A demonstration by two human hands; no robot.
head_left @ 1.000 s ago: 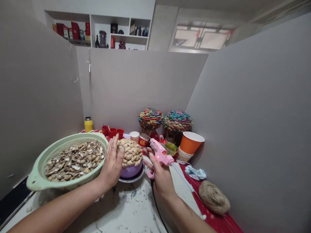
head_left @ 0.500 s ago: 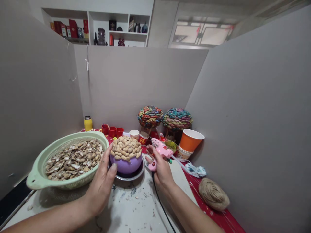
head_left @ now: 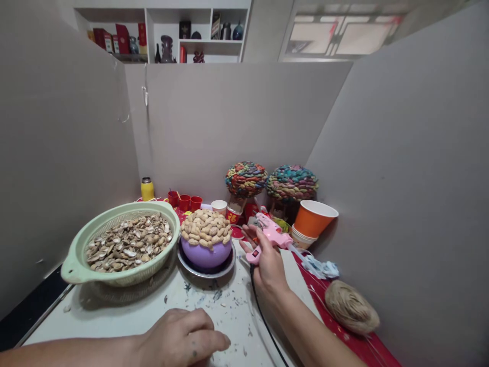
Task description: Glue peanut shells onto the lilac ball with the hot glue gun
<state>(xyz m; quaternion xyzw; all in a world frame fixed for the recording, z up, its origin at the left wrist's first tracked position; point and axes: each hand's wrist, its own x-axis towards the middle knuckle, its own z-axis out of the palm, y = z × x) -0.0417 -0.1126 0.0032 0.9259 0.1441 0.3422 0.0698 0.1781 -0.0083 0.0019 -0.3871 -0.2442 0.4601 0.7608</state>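
Note:
A purple balloon (head_left: 206,256) with peanuts (head_left: 207,227) covering its top sits in a round metal bowl (head_left: 211,274). My right hand (head_left: 269,265) grips a pink hot glue gun (head_left: 274,232), to the right of the balloon; its black cord trails down over the board. Low at the front, my left hand (head_left: 185,336) is over the white board (head_left: 225,318), back upward, fingers curled together. Its fingertips are partly hidden, so anything between them does not show. The left hand is apart from the balloon.
On the left stands a green colander (head_left: 72,267) full of shells (head_left: 130,242). Red cups (head_left: 184,203) and a yellow bottle (head_left: 147,189) are behind. Two colourful domed crafts (head_left: 292,182), orange paper cups (head_left: 313,221) and a twine ball (head_left: 351,307) are at right. Grey partitions (head_left: 237,117) surround the table.
My left hand has left the balloon's side and come down toward the front of the board, its fingers curling. My right hand still holds the glue gun. The view has shifted slightly.

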